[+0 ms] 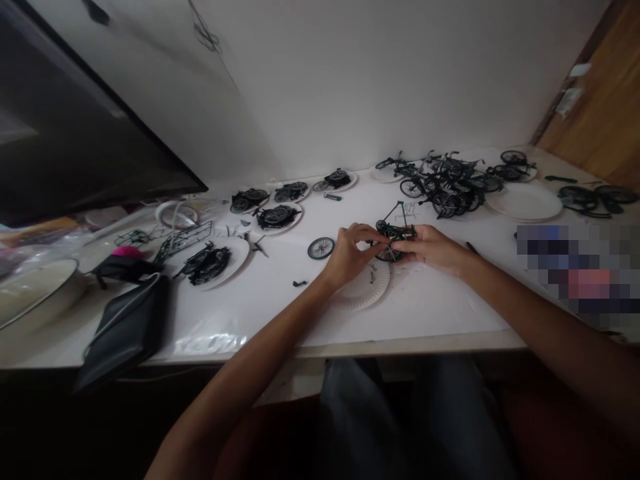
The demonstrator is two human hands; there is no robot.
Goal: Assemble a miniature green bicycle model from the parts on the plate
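A small dark green toy bicycle [395, 229] with one spoked wheel fitted is held up over a white paper plate [357, 299]. My right hand [434, 248] is closed around its frame from the right. From the left, my left hand [353, 252] pinches at the wheel, thumb and forefinger together at its hub; any small part between them is hidden. A loose spoked wheel [321, 249] lies on the table left of my left hand. Small pieces [373, 273] rest on the plate, and a little black part [299, 284] lies to its left.
Toy bicycles [450, 180] are heaped at the back right beside white plates [525, 202]. Plates of black parts [277, 216] line the back left. Further left are a black pouch [127, 323], a bowl [40, 293] and a dark screen [85, 120]. The table edge [400, 348] runs before my lap.
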